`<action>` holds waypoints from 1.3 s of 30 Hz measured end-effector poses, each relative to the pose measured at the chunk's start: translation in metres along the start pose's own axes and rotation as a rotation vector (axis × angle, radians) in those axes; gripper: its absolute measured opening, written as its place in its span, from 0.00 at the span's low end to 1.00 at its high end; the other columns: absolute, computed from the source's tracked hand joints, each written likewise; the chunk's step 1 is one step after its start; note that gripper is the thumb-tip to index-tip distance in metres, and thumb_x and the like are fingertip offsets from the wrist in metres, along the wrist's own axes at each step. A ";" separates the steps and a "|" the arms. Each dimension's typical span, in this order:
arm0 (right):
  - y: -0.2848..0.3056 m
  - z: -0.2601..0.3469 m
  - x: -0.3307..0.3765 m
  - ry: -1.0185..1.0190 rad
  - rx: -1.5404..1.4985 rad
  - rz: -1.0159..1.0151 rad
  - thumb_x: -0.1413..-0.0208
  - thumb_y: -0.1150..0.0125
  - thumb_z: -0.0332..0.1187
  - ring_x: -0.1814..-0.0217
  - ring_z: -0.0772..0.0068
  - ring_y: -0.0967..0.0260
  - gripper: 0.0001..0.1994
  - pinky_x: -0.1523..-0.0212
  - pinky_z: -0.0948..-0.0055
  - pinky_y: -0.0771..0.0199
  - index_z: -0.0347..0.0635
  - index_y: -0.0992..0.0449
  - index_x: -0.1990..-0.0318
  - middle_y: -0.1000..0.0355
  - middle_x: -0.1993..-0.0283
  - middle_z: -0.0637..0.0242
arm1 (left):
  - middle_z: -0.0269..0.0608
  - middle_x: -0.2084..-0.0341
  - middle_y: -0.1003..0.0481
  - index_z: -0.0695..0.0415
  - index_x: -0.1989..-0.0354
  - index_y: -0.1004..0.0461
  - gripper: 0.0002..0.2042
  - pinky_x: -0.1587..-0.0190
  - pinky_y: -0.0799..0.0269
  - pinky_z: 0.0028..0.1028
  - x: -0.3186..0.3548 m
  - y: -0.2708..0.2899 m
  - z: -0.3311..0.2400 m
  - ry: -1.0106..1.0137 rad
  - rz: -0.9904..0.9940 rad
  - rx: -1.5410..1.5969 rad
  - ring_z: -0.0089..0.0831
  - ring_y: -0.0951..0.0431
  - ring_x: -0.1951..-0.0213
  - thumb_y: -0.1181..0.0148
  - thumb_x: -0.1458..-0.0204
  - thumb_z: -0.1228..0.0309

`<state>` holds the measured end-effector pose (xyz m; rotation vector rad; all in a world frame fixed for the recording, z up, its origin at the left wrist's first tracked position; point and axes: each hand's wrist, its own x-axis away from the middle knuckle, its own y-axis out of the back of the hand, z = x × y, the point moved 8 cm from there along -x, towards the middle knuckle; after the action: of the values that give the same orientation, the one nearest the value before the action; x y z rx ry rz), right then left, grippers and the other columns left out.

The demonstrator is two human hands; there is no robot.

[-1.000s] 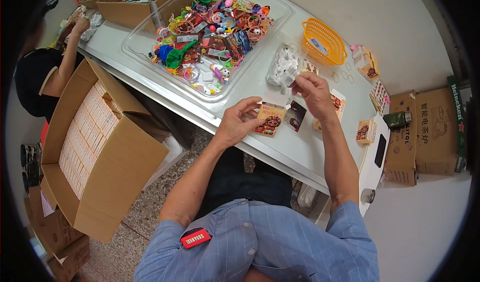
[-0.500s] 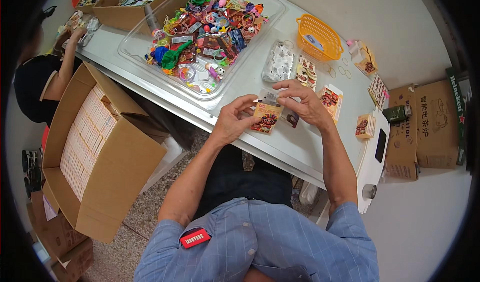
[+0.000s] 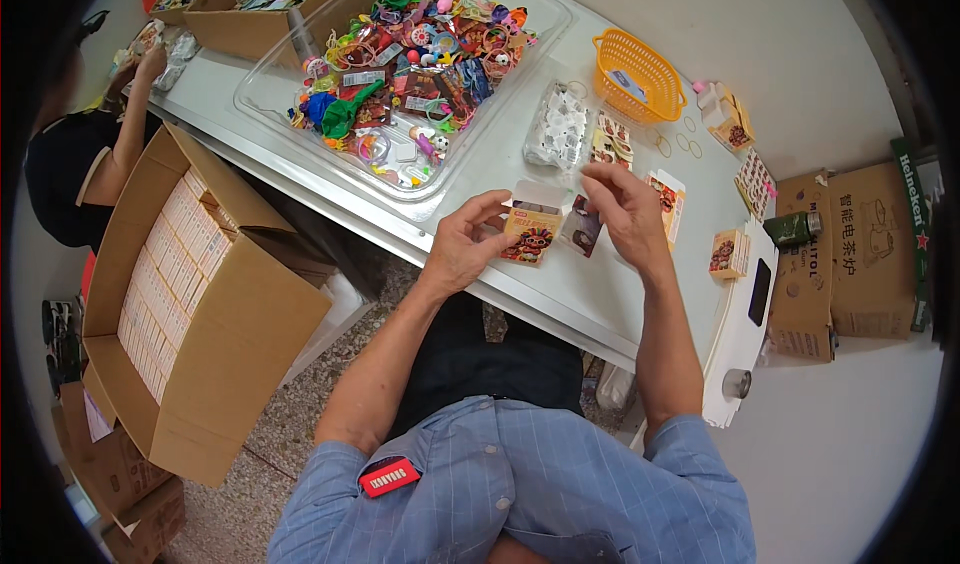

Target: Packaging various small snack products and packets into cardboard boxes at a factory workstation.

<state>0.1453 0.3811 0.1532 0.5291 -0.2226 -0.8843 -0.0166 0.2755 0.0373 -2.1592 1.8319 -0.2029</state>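
My left hand (image 3: 468, 242) is closed around a small yellow printed box (image 3: 530, 236), tilted over the table's near edge. The box's pale top flap (image 3: 538, 196) stands up. Just right of it is a small dark glossy packet (image 3: 580, 228) with a picture on it. My right hand (image 3: 625, 212) is above that packet's upper end, fingers curled and thumb and forefinger close together. Whatever lies between those fingertips is hidden. Beyond the hands sit a clear bag of small black-and-white pieces (image 3: 558, 129) and a stack of printed cards (image 3: 611, 142).
A clear plastic tray (image 3: 420, 196) of mixed small toys and packets lies ahead. An orange basket (image 3: 640, 76), rubber bands (image 3: 688, 144) and more printed boxes (image 3: 728, 254) are to the right. At left stands a carton (image 3: 240, 334) packed with boxes; beyond, another person (image 3: 85, 154) works.
My right hand has drawn back from the box's mouth and moved right, over the dark packet. The clear piece at the opening no longer shows. My left hand keeps the box in place.
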 end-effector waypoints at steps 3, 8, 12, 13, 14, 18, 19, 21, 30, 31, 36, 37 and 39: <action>-0.008 -0.037 0.023 -0.200 -0.335 -0.138 0.35 0.41 0.35 0.74 0.82 0.29 0.13 0.76 0.84 0.31 0.33 0.23 0.52 0.23 0.59 0.66 | 0.40 0.56 0.21 0.60 0.36 0.32 0.28 0.63 0.25 0.19 0.003 -0.001 -0.002 -0.009 0.000 -0.022 0.20 0.23 0.65 0.34 0.48 0.80; -0.036 -0.070 0.043 -0.348 -0.819 -0.170 0.36 0.39 0.31 0.72 0.82 0.28 0.11 0.77 0.83 0.28 0.36 0.23 0.51 0.24 0.62 0.68 | 0.39 0.58 0.20 0.58 0.32 0.36 0.31 0.63 0.26 0.20 0.007 -0.002 -0.014 -0.068 0.014 -0.112 0.20 0.23 0.64 0.35 0.46 0.79; -0.050 -0.076 0.046 -0.339 -0.940 -0.118 0.39 0.37 0.29 0.70 0.80 0.28 0.09 0.76 0.81 0.27 0.38 0.23 0.53 0.25 0.63 0.69 | 0.41 0.56 0.20 0.58 0.32 0.38 0.32 0.62 0.27 0.22 0.015 -0.004 -0.025 -0.063 -0.039 -0.185 0.22 0.22 0.59 0.35 0.46 0.79; -0.052 -0.075 0.046 -0.327 -0.976 -0.100 0.39 0.37 0.28 0.71 0.80 0.28 0.08 0.76 0.81 0.28 0.39 0.24 0.54 0.25 0.63 0.69 | 0.42 0.54 0.21 0.59 0.33 0.38 0.31 0.62 0.27 0.22 0.018 -0.005 -0.023 -0.046 -0.025 -0.199 0.23 0.22 0.57 0.35 0.47 0.79; -0.054 -0.075 0.046 -0.327 -0.979 -0.095 0.39 0.37 0.28 0.71 0.80 0.28 0.08 0.76 0.81 0.28 0.39 0.24 0.54 0.25 0.63 0.69 | 0.43 0.53 0.21 0.59 0.34 0.38 0.31 0.61 0.27 0.23 0.022 -0.004 -0.020 -0.029 -0.014 -0.214 0.25 0.22 0.55 0.35 0.47 0.79; -0.054 -0.072 0.046 -0.244 -0.962 -0.089 0.41 0.35 0.29 0.72 0.81 0.31 0.08 0.77 0.79 0.31 0.40 0.24 0.55 0.26 0.66 0.71 | 0.40 0.54 0.22 0.58 0.40 0.30 0.24 0.60 0.27 0.24 0.032 -0.006 -0.027 -0.129 -0.053 -0.232 0.26 0.22 0.56 0.36 0.47 0.80; -0.053 -0.073 0.047 -0.243 -0.974 -0.108 0.41 0.35 0.29 0.73 0.82 0.32 0.09 0.77 0.79 0.32 0.40 0.25 0.55 0.27 0.67 0.72 | 0.40 0.54 0.22 0.58 0.40 0.30 0.24 0.60 0.27 0.24 0.033 -0.006 -0.026 -0.130 -0.056 -0.235 0.26 0.22 0.56 0.36 0.47 0.80; -0.056 -0.063 0.047 -0.238 -0.937 -0.069 0.41 0.35 0.29 0.73 0.82 0.33 0.08 0.77 0.79 0.32 0.40 0.25 0.56 0.27 0.68 0.72 | 0.41 0.55 0.22 0.58 0.41 0.27 0.23 0.59 0.27 0.25 0.034 -0.003 -0.026 -0.166 -0.077 -0.292 0.26 0.22 0.57 0.36 0.48 0.82; -0.060 -0.049 0.040 -0.286 -0.763 -0.126 0.41 0.36 0.31 0.78 0.85 0.35 0.06 0.83 0.83 0.37 0.41 0.25 0.60 0.28 0.70 0.72 | 0.41 0.51 0.25 0.56 0.38 0.29 0.26 0.58 0.26 0.23 0.039 -0.013 -0.032 -0.296 -0.010 -0.425 0.26 0.24 0.57 0.38 0.47 0.85; -0.063 -0.050 0.040 -0.325 -0.788 -0.147 0.41 0.36 0.31 0.79 0.86 0.36 0.06 0.83 0.83 0.38 0.41 0.25 0.61 0.29 0.71 0.72 | 0.41 0.51 0.25 0.56 0.38 0.29 0.26 0.58 0.26 0.23 0.039 -0.013 -0.030 -0.298 -0.013 -0.426 0.26 0.24 0.57 0.38 0.47 0.85; -0.070 -0.043 0.040 -0.243 -0.665 -0.159 0.40 0.36 0.32 0.80 0.86 0.38 0.06 0.82 0.84 0.38 0.41 0.26 0.63 0.30 0.73 0.73 | 0.44 0.47 0.26 0.59 0.43 0.25 0.19 0.59 0.24 0.20 0.044 -0.009 -0.029 -0.230 -0.079 -0.335 0.26 0.22 0.54 0.38 0.44 0.81; -0.069 -0.038 0.040 -0.191 -0.601 -0.155 0.40 0.36 0.33 0.81 0.86 0.38 0.07 0.82 0.84 0.39 0.41 0.26 0.63 0.30 0.74 0.74 | 0.44 0.47 0.26 0.59 0.43 0.25 0.19 0.59 0.24 0.20 0.043 -0.008 -0.030 -0.230 -0.078 -0.335 0.26 0.22 0.54 0.38 0.44 0.81; -0.072 -0.045 0.042 -0.209 -0.633 -0.096 0.39 0.36 0.34 0.79 0.85 0.37 0.07 0.80 0.83 0.36 0.41 0.25 0.62 0.29 0.72 0.73 | 0.43 0.50 0.24 0.61 0.46 0.24 0.15 0.62 0.22 0.20 0.035 -0.004 -0.025 -0.092 -0.057 -0.098 0.24 0.21 0.57 0.37 0.43 0.78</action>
<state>0.1407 0.3263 0.0758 -0.1431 -0.0959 -1.0436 -0.0142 0.2387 0.0591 -2.2487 1.7651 -0.0254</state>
